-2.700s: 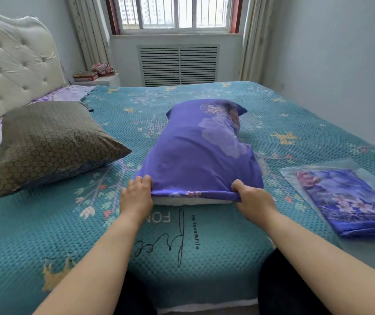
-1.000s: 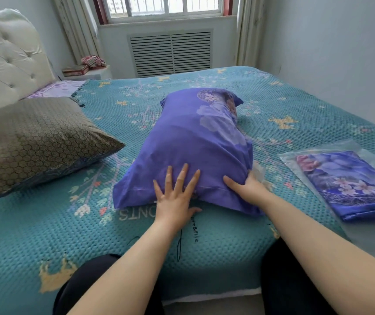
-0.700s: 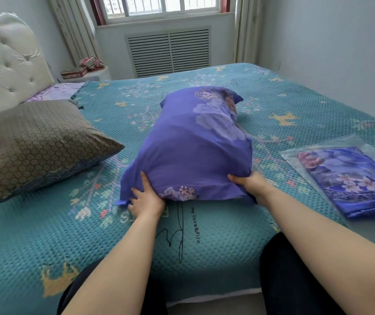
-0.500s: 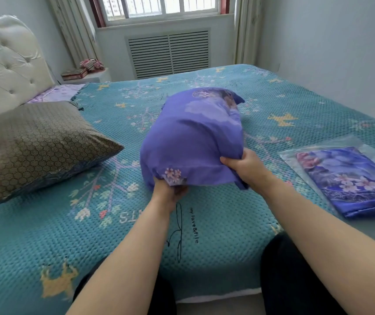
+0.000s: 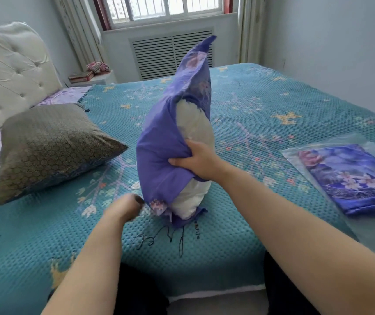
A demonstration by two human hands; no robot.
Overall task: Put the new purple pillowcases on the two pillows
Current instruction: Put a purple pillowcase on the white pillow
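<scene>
The left hand (image 5: 125,206) is blurred at the purple pillowcase's (image 5: 159,151) lower hem — grip impossible to tell. The right hand (image 5: 196,161) clutches its bunched edge at mid-height. It stands on end mid-bed, white pillow (image 5: 193,128) showing at three o'clock — empty tip flopping at twelve.

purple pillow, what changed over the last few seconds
The purple pillow went from lying flat to standing on end, white inner showing. The right hand now grips its side; the left hand, blurred, has let go near the bottom corner. The brown pillow and bagged pillowcase stayed put.
</scene>
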